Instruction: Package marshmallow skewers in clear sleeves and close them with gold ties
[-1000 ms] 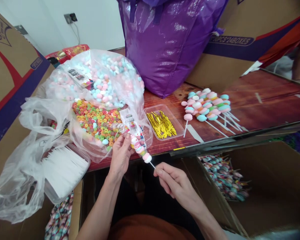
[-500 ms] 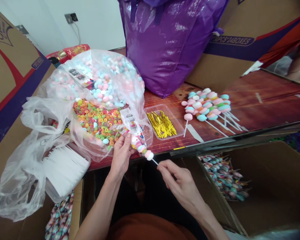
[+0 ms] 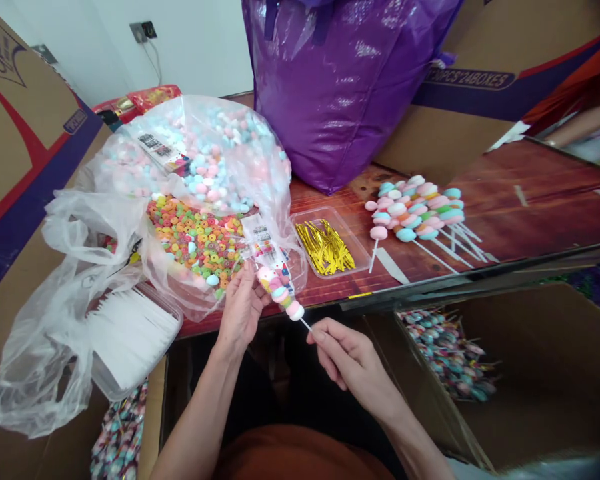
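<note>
My right hand (image 3: 347,353) pinches the white stick of a candy skewer (image 3: 283,293), strung with pink, white, blue and green sweets. The skewer tilts up to the left. My left hand (image 3: 241,307) is closed at the skewer's upper end, its thumb and finger on what looks like a clear plastic wrapper (image 3: 258,272) around the top sweets; its edges are hard to make out. Just beyond lie printed packets (image 3: 260,233). A clear tray of gold twist ties (image 3: 325,247) sits right of them. Finished-looking candy skewers (image 3: 417,208) are piled farther right.
Plastic bags hold ring candies (image 3: 195,233) and pastel sweets (image 3: 215,157). White sticks (image 3: 130,333) fill a tub at left. A purple bag (image 3: 340,93) stands behind. Below the table (image 3: 505,213), an open carton (image 3: 540,353) holds wrapped skewers (image 3: 450,353). A person's arm shows far right.
The skewer has shifted slightly down and left, with more of its upper sweets showing. My left fingers have moved a little left and up. My right hand still grips the stick.
</note>
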Demonstrator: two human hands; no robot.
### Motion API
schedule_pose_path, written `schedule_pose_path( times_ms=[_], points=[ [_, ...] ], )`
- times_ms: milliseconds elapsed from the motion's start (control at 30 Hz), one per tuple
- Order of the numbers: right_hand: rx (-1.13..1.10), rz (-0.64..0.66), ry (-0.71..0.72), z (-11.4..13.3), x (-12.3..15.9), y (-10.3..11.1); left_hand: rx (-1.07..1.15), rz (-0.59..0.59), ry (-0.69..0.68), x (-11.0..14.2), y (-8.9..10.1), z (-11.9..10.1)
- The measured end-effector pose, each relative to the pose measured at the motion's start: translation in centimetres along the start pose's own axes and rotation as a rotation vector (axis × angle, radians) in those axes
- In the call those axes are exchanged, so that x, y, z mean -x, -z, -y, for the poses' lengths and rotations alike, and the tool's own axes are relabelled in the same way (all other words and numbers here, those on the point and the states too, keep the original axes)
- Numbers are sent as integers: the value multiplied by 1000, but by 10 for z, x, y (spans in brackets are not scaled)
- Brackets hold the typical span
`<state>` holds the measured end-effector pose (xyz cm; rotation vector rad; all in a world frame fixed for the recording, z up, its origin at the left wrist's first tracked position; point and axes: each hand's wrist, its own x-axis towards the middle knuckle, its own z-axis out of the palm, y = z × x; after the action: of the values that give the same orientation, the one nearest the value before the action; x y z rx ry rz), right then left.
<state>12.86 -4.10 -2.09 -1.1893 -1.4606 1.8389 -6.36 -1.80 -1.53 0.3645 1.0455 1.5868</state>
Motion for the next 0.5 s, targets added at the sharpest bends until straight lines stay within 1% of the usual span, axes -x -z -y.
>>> schedule_pose_path(
  times_ms=[100, 200, 333, 400, 500],
  points=[
    [36, -34, 20, 3, 2, -2, -25, -1, -1, 2, -2, 0],
    [-31, -33, 26, 1, 2, -7, -41, -4, -9, 3, -5, 4],
    [-285, 17, 34, -5, 0, -15, -56, 25, 2, 6, -7, 9],
    [-437, 55, -4, -7, -1, -17, -45, 46, 16, 6, -6, 9],
    [-643, 102, -79, -5, -2, -13, -10, 77, 34, 5, -4, 4]
  ],
)
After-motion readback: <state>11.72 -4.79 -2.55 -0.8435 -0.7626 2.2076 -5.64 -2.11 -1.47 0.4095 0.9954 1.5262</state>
